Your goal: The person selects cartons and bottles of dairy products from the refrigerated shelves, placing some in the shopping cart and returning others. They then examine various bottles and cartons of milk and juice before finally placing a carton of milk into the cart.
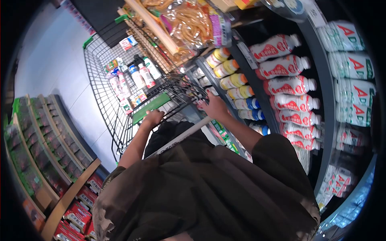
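Curling around the green handle (152,107), the left hand (152,118) holds the loaded cart (87,41) ahead; if that drifts right, the right hand (216,107), near the bottle shelf (264,94), grip unclear, could get pinched. 1 packet rack (76,188) flanks the left, red-labelled bottles (289,85) the right

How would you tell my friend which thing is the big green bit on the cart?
Find the black wire shopping cart and look at its end nearest the person. Just ahead of the left hand is the flat green panel. It's one wide piece, unlike the thin wires around it and the small green corners farther away.
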{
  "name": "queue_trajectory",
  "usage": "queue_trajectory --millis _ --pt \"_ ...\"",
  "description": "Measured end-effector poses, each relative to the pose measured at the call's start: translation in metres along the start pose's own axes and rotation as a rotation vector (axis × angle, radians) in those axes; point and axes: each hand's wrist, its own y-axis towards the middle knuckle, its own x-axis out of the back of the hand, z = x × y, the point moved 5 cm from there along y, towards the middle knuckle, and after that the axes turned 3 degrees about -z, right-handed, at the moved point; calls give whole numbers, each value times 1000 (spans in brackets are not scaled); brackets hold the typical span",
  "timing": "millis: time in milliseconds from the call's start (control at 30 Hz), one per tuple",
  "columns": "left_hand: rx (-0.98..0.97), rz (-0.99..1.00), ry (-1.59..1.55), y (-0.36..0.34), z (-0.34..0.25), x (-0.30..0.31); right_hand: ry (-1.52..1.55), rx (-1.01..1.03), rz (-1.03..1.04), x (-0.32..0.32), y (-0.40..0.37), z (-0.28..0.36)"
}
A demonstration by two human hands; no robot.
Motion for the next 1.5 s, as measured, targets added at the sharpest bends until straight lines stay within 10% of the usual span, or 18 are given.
queue_trajectory --millis 900,1100,1500 --pt "-237 34 203 20 21 -15 -7 -167 8 -12 3 -8" --pt "257 -40 -175 26 32 6 -15 -191 23 -11 2 -6" --pt "380 -171 -572 200 194 -24 -41 -189 74 -7 1 -1"
